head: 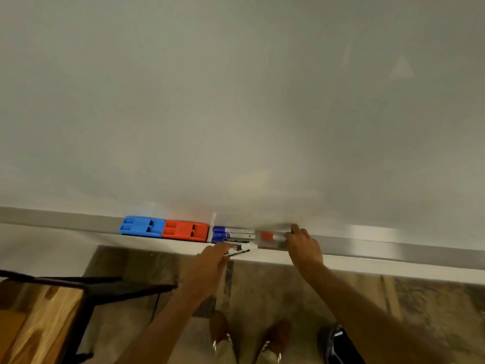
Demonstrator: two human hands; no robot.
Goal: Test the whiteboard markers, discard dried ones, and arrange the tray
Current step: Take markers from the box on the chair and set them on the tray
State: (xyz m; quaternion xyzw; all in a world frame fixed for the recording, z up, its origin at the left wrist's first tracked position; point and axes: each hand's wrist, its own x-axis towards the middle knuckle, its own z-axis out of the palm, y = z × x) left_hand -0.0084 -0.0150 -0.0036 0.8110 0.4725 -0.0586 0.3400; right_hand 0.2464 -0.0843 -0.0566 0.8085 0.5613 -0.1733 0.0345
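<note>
A metal tray [367,246] runs under the whiteboard [236,101]. In it lie a blue eraser [141,226], a red eraser [185,231], and two blue-capped markers [232,232] side by side. My left hand [210,266] grips a white marker with black print [242,250] at the tray's front edge. My right hand [304,245] pinches the end of a red-capped marker [271,236] lying in the tray just right of the blue ones.
A wooden table with black metal legs [39,311] stands at the lower left. My feet in brown shoes [273,334] stand on a patterned floor. A dark object [338,342] lies on the floor at the right.
</note>
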